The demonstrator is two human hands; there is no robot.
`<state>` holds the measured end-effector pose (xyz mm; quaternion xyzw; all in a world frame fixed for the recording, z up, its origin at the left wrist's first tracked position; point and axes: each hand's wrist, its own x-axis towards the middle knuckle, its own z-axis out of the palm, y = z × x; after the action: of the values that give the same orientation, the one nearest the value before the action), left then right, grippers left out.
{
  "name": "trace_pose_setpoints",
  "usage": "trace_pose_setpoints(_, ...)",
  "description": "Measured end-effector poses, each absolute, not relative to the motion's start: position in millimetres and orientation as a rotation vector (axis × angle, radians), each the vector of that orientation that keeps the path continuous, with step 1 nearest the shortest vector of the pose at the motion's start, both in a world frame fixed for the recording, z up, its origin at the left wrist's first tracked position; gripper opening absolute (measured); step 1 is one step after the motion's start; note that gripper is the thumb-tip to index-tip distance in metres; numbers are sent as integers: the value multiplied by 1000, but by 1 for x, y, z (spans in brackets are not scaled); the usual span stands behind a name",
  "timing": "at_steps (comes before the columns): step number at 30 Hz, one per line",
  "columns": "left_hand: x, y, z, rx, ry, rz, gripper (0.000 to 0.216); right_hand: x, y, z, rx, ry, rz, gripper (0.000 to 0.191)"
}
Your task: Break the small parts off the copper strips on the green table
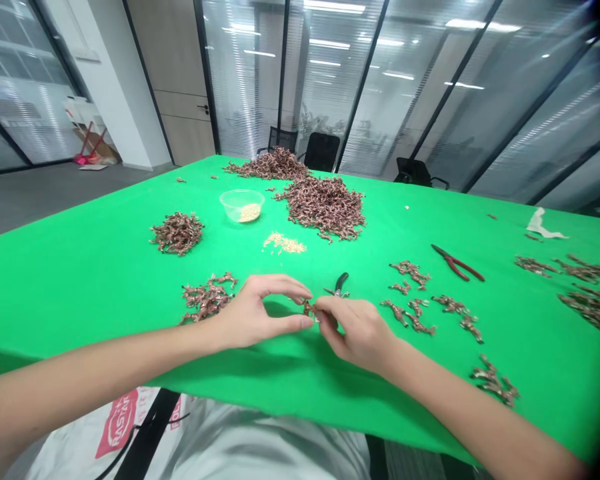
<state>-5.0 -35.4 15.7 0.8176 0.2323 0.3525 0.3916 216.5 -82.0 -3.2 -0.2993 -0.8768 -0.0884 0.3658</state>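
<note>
A small brown animal figurine (307, 307) is between my two hands, just above the green cloth. The thumb and fingertips of my left hand (265, 310) bracket it from the left in a wide pinch. My right hand (357, 327) is closed, its thumb and forefinger pinching the figurine's right end; any small part in that pinch is too tiny to make out. Black-handled pliers (341, 283) lie just behind my right hand, their jaws partly hidden. Beside my left wrist is a small heap of similar figurines (205, 299), partly covered by the hand.
Small pale pieces (285, 243) lie loose near a clear plastic bowl (241, 207) with more inside. Big figurine piles (325, 207) stand farther back, with a smaller pile (178, 233) at left. Scattered figurines (420, 323), red-handled pliers (457, 263) and white tissue (543, 223) are at right.
</note>
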Motion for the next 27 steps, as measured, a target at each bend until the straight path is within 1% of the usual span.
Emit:
trace_pose_setpoints(3, -5, -38, 16, 2030, 700, 877, 32, 217, -82, -3, -779, -2278, -290, 13)
trace_pose_setpoints(6, -4, -38, 13, 1881, 772, 781, 38, 218, -83, -3, -794, -2294, -342, 12)
trace_pose_setpoints(9, -2, -38, 7, 1698, 704, 686, 43, 217, -83, -2, -820, -2328, -361, 12)
trace_pose_setpoints(11, -1, -38, 3, 1635, 656, 657, 43, 217, -83, -1, -829, -2346, -368, 14)
trace_pose_setpoints(17, 1, -37, 1, 1659, 651, 656, 43, 215, -82, -3, -815, -2351, -406, 14)
trace_pose_setpoints(23, -1, -36, 1, 1800, 712, 756, 48, 215, -81, -9, -822, -2304, -172, 14)
trace_pose_setpoints(27, -4, -37, 3, 2033, 604, 956, 39, 211, -85, -7, -932, -2203, 193, 9)
